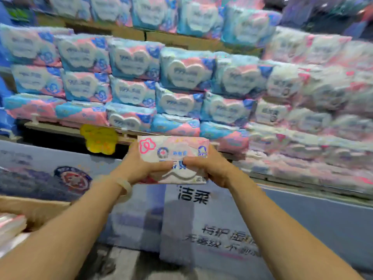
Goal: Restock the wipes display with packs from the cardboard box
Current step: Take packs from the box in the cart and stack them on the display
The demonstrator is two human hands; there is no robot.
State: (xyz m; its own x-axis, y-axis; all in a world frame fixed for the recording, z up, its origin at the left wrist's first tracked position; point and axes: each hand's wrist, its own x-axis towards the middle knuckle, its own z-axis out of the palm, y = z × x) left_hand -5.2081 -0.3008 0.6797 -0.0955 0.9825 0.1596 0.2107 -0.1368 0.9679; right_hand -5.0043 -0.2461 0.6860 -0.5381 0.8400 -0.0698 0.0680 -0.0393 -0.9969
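I hold one pink-and-white wipes pack (173, 152) in both hands, out in front of me just below the display shelf. My left hand (139, 166) grips its left end and my right hand (210, 168) grips its right end, thumbs on the front face. The wipes display (181, 77) fills the view above, with rows of blue-and-pink packs stacked in several tiers and paler pink-and-white packs (314, 102) to the right. The cardboard box (36, 209) sits at the lower left with more packs (10, 225) inside it.
A yellow price tag (99, 140) hangs from the shelf edge left of the pack. Below the shelf a blue printed display panel (201, 219) stands in front of me. A light bracelet is on my left wrist.
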